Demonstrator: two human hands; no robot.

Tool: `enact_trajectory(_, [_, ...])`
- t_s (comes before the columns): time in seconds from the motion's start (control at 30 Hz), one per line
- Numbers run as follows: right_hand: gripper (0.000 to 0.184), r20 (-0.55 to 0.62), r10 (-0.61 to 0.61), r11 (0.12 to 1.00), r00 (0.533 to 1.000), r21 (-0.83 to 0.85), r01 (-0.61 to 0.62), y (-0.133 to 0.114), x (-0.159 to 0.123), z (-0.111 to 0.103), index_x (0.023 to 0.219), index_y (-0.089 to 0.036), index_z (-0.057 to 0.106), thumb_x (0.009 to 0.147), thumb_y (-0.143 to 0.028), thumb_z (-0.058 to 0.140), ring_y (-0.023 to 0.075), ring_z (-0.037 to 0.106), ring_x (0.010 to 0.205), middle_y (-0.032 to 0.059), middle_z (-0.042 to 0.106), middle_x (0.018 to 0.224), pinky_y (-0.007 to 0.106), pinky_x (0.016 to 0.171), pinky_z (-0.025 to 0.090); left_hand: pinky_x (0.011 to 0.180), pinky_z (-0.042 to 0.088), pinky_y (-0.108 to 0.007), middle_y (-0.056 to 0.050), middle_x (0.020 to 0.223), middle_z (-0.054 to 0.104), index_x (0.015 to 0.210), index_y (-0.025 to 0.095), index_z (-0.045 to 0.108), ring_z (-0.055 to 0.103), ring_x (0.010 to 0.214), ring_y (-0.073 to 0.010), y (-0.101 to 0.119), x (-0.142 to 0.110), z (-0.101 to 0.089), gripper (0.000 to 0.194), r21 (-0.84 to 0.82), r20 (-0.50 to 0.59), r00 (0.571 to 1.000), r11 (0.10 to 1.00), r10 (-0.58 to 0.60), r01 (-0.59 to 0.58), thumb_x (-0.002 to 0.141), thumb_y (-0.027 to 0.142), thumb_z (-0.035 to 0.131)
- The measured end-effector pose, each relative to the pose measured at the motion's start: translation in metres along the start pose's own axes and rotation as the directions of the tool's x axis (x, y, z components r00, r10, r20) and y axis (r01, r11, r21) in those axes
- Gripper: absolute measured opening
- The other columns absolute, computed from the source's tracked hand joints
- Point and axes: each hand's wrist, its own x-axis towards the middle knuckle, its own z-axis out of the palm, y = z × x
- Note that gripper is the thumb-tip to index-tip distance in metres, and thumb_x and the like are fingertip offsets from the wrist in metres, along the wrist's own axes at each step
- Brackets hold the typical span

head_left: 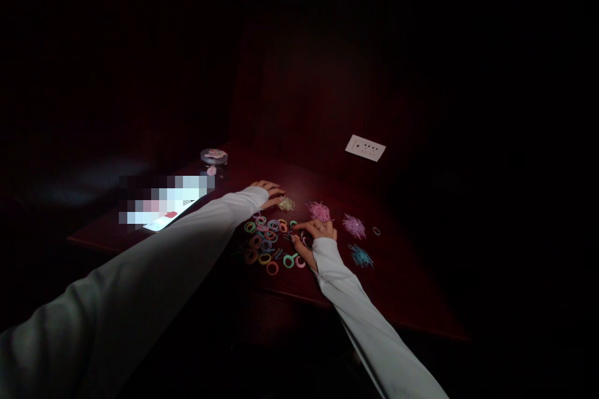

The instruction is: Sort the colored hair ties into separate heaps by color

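My left hand (269, 192) reaches over the far side of the dark red table, fingers stretched and apart from the thumb, beside a small pile of pale yellow elastic bands (287, 204). My right hand (317, 234), with a ring on one finger, is bent over the right edge of a spread of small coloured hair ties (265, 243). Its thumb and forefinger come close together in a pinch; what is between them is too small to make out. Right of this hand lie piles of pink bands (319, 211), purple bands (354, 226) and teal bands (360, 255).
A lit phone or tablet screen (161, 219), partly pixelated, lies left of my left sleeve. Behind it stands a round clear container (214, 156). One loose hair tie (376, 231) lies at the right. A white socket plate (365, 148) is on the dark wall behind.
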Motion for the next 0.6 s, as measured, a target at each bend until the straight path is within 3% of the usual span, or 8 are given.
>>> enact_trajectory(0.1, [0.022,0.008,-0.029,0.999,1.0,-0.028,0.03,0.0002,0.0003,0.0022,0.111,-0.032,0.08,0.091,-0.04,0.076,0.0265,0.054,0.104,0.0042,0.073,0.107,0.038,0.091,0.034,0.119,0.04,-0.047,-0.004,0.157,0.06,0.143,0.038,0.067,0.051,0.143,-0.0294,-0.001,0.0023,0.0043,0.04,0.015,-0.009,0.999,0.999,-0.038,0.038,0.107,0.045,0.052])
enact_trajectory(0.27, [0.02,0.006,-0.018,0.998,1.0,-0.057,0.018,-0.0022,0.0,0.0014,0.109,-0.032,0.081,0.09,-0.035,0.077,0.0257,0.054,0.104,0.0033,0.073,0.104,0.036,0.09,0.033,0.119,0.04,-0.046,-0.002,0.158,0.059,0.145,0.039,0.064,0.05,0.144,-0.0281,-0.0029,0.0011,0.0033,0.041,0.005,-0.007,1.0,1.0,0.021,-0.021,0.109,0.047,0.047])
enact_trajectory(0.43, [0.024,-0.002,-0.03,0.999,1.0,-0.033,0.03,-0.0053,-0.0019,-0.0029,0.111,-0.032,0.08,0.087,-0.033,0.078,0.0253,0.054,0.105,0.0024,0.074,0.105,0.036,0.091,0.032,0.121,0.038,-0.048,-0.005,0.159,0.059,0.145,0.036,0.066,0.049,0.145,-0.0311,-0.0003,0.0046,0.0054,0.041,0.024,0.023,0.996,0.996,-0.082,0.082,0.106,0.042,0.055])
enact_trajectory(0.6, [0.02,0.022,0.028,0.999,0.999,0.022,-0.028,-0.0047,-0.001,-0.0023,0.109,-0.032,0.081,0.091,-0.039,0.076,0.0258,0.054,0.106,0.0031,0.074,0.106,0.037,0.093,0.032,0.119,0.041,-0.05,-0.005,0.158,0.059,0.147,0.038,0.064,0.05,0.144,-0.0313,-0.0052,0.0008,0.0037,0.042,-0.005,-0.012,0.999,1.0,0.03,-0.03,0.109,0.044,0.049])
